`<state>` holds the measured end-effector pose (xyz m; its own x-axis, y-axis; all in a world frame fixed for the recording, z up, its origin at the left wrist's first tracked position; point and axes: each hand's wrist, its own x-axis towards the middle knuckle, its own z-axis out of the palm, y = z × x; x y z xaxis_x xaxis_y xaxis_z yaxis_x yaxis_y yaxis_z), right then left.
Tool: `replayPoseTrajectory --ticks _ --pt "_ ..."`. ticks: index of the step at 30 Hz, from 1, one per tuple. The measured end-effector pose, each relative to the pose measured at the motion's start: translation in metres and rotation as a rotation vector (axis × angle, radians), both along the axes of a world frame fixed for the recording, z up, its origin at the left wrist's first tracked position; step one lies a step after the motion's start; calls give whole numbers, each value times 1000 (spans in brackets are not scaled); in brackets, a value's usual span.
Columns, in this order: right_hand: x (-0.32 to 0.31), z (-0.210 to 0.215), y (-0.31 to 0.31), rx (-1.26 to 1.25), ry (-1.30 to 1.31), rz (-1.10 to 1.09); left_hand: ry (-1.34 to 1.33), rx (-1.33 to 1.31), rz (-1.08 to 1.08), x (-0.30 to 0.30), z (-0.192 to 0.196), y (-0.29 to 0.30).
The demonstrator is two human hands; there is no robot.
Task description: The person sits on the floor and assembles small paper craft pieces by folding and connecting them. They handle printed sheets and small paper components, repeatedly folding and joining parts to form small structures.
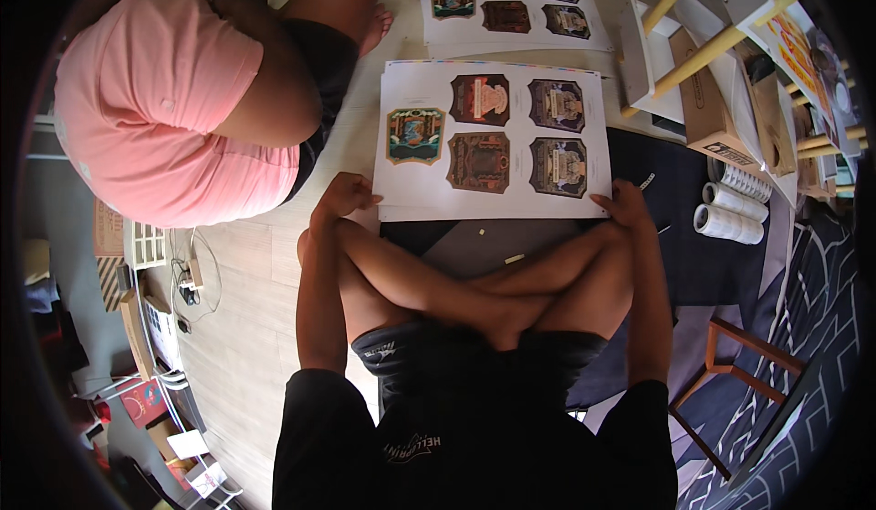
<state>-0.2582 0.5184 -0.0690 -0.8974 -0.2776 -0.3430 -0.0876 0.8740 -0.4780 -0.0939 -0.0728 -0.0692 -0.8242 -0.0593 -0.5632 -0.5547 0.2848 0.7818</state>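
Wooden floor [255, 327] occupied by seated person in pink shirt [155, 109], upper left. White printed sheet [493, 140] with five ornate labels laid flat on floor ahead of crossed legs. Left hand [342, 195] rested on sheet's lower left corner, fingers curled together. Right hand [625, 204] placed at lower right corner, fingers bent on edge. Tape rolls [730, 209] seen right.

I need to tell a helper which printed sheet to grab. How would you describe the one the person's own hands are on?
Start from the crossed bare legs at the picture's middle. The sheet lies on the floor just beyond the knees, left hand and right hand on its near corners. Unlike the second sheet farther off, under another person's hand, it shows five ornate labels and is nearest the wearer.
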Motion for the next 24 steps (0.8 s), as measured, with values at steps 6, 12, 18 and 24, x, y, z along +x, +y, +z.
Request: replayPoseTrajectory --ticks 6,12,18,24 --pt "1 -5 0 -47 23 56 -48 88 141 -1 10 -1" --pt "0 -12 5 -49 57 46 -98 194 224 -1 26 2" --pt "0 -6 -1 -44 5 47 -91 56 103 -2 33 10" --pt "-2 -4 2 -24 -19 19 -129 5 40 -10 31 16"
